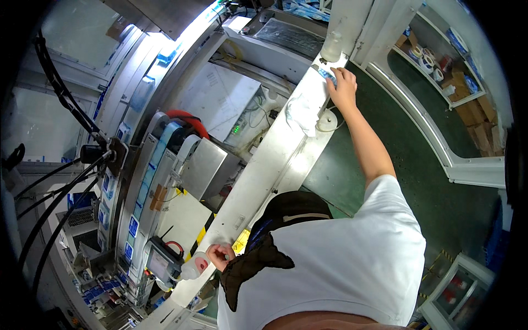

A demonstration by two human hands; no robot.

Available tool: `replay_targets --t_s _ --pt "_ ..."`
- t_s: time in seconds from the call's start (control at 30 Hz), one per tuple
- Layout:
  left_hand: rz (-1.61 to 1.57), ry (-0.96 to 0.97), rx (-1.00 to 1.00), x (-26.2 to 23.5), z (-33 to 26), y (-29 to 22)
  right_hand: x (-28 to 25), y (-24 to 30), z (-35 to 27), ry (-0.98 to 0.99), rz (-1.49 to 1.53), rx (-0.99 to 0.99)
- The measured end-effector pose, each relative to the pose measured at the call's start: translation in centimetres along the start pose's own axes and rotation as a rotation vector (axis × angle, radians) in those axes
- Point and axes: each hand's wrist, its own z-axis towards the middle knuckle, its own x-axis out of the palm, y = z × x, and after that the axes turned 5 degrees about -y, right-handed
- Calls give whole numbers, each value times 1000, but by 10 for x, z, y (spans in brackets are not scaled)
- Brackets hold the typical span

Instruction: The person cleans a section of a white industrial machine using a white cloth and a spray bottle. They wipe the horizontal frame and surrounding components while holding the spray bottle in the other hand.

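Note:
My right hand [344, 88] reaches out along a white beam, fingers stretched and partly spread. Its fingertips are at a small blue-and-white packet [325, 74] lying on the beam; whether they press on it I cannot tell. Just beyond stands a cloudy plastic bottle [331, 48]. My left hand [220, 256] is closed, its fingers curled, at the near end of the same beam. What it may hold is hidden. Right beside it is a translucent plastic tub [190, 269] with something reddish in or behind it.
A crumpled white cloth [301, 114] lies over the beam [258, 165], near a round white fitting [327, 121] with a cord. Machinery with a curved conveyor [151, 165] and a small screen [160, 264] runs along the left. A shelf with boxes [440, 66] stands far right.

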Motion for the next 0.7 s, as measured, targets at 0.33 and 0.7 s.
replay_targets --t_s 0.33,0.7 --pt "26 -51 -43 -6 -15 6 -23 48 -49 122 493 23" --pt "84 -136 -178 -12 -34 -1 -13 66 -76 384 633 110"
